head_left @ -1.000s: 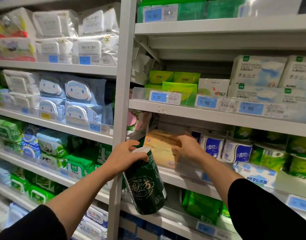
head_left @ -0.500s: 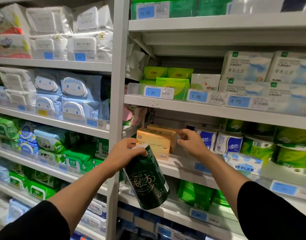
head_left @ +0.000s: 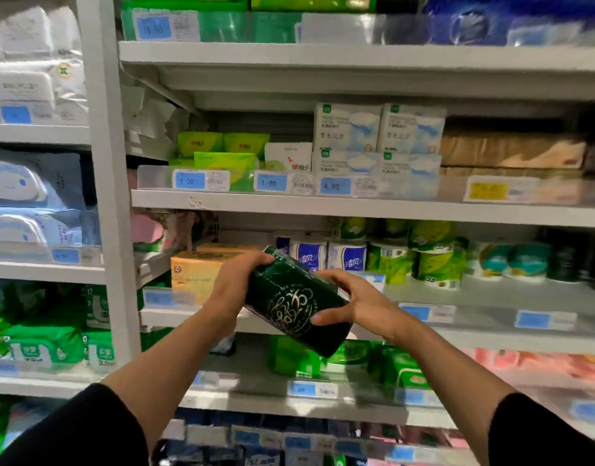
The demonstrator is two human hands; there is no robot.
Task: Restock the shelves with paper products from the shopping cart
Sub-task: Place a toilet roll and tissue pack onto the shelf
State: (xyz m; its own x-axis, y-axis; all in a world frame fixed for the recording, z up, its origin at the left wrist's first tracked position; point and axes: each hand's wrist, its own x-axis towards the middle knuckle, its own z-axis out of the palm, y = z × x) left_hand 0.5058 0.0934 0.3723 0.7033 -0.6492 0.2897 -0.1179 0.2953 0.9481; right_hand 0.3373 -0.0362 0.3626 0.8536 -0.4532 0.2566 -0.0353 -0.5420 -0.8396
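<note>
Before the roll shelf, left hand and right hand clasped a dark green roll, fingers curled round it; sliding it in upright seemed wise.

You see even, fairly bright store light; motion blur smears the whole view, worst on the right, with wide-angle bending at edges.

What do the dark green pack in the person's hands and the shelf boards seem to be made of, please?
Dark green pack: apparently thin glossy plastic film with metallic print; it catches highlights and creases slightly. The contents are hidden.
Shelf boards: probably painted metal, judging by their flat, matte, pale grey edges, though this is uncertain.
</note>
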